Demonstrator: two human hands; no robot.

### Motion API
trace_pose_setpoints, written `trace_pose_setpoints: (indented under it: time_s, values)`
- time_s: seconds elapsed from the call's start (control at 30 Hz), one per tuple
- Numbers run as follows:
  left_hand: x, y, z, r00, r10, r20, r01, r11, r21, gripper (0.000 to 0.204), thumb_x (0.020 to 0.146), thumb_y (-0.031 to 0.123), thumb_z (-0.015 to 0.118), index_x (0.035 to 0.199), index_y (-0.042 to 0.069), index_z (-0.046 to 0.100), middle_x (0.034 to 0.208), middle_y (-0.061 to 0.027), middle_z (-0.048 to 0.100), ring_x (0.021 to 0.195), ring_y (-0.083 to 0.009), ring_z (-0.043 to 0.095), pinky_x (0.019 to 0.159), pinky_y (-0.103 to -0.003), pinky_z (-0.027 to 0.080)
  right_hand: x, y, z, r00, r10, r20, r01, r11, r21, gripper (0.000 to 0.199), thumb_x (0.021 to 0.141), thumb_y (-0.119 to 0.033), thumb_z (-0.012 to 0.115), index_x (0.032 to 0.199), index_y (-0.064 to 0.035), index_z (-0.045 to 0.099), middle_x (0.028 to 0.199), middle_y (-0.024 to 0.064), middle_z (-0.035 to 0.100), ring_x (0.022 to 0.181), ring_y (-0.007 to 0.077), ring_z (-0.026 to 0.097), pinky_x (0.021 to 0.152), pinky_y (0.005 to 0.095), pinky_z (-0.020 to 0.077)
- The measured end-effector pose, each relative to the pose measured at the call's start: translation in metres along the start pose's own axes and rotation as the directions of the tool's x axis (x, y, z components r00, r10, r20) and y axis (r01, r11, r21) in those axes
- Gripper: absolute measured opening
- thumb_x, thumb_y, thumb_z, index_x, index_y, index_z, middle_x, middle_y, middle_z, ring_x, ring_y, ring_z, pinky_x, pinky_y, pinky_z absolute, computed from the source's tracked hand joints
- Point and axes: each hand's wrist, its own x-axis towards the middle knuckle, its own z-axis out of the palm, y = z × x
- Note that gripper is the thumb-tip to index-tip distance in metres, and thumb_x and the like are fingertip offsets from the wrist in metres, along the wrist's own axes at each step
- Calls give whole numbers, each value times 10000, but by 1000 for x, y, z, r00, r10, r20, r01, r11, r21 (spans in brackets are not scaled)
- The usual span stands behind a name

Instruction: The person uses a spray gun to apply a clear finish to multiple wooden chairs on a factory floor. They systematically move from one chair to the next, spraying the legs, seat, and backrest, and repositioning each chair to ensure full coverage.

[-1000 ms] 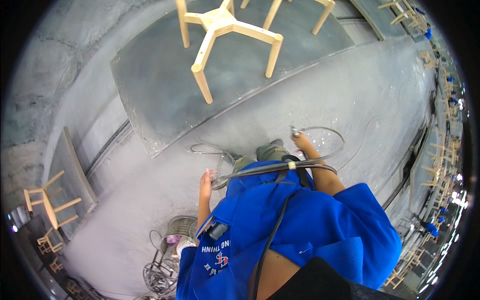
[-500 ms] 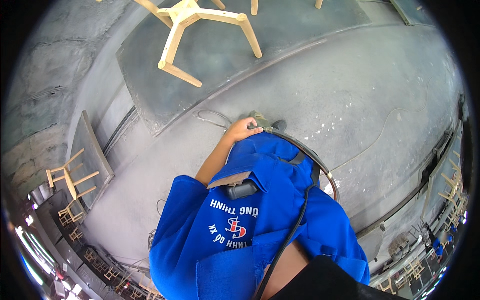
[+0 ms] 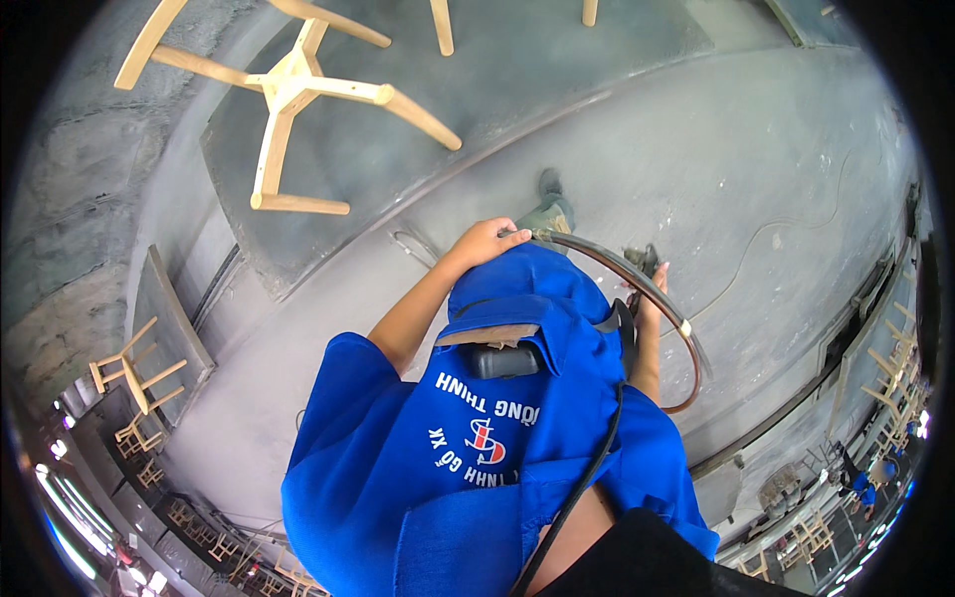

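Observation:
My left hand [image 3: 487, 242] is closed around a dark hose [image 3: 607, 257] in front of my blue work top. From there the hose arcs right and bends back toward my right side. My right hand [image 3: 651, 295] is low on the right, partly covered by the hose. A fingertip shows above it, beside a dark greenish shape [image 3: 642, 261] that I cannot make out. Beyond my left hand, a pale wooden chair frame [image 3: 290, 88] with splayed legs lies over a grey board [image 3: 398, 119]. One dark shoe [image 3: 550, 183] shows on the floor ahead.
A thin cable [image 3: 761, 244] trails over the grey floor [image 3: 796, 189] at right. Another wooden frame [image 3: 134, 368] stands by a leaning panel [image 3: 179, 308] at left. More chairs [image 3: 900, 373] line the right edge, where a person in blue [image 3: 863, 488] is visible far off.
My right hand has come into view at the right. My left hand is slightly higher in the picture, still on the hose. One foot has stepped forward, and the chair frame appears lower and farther left.

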Motion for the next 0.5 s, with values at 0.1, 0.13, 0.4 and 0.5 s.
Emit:
trace_pose_setpoints:
  time_s: [0.1,0.13,0.4,0.5]
  values:
    - [40,58,-19,995,70,76,-75,996,57,572,914,594,653,1124,63,677,987,-208,720,950,-347,693,835,-439,525,45,-116,21,972,-40,230,-3,983,184,749,1030,-678,241,1199,-37,589,760,78,644,617,150,632,454,254,477]
    - [50,77,-25,994,67,89,-72,996,57,629,895,640,638,1133,59,678,991,-226,716,955,-364,691,838,-441,527,59,-147,35,976,-1,219,-56,966,253,753,1027,-683,202,1277,-74,566,741,72,613,595,156,599,440,252,445]
    - [119,140,-52,993,60,-100,-66,996,-63,574,960,591,578,1125,52,685,968,-214,716,929,-339,694,825,-424,520,174,-258,120,886,81,456,-107,994,31,597,1019,-628,406,1024,-67,612,651,54,606,406,145,512,335,281,366]
    - [132,138,-55,985,39,-167,-50,997,-61,568,975,577,566,1116,40,688,987,-197,716,954,-309,688,854,-401,514,202,-267,113,910,106,402,-12,973,-230,544,1030,-567,460,1035,-46,618,684,55,623,471,138,554,384,276,420]
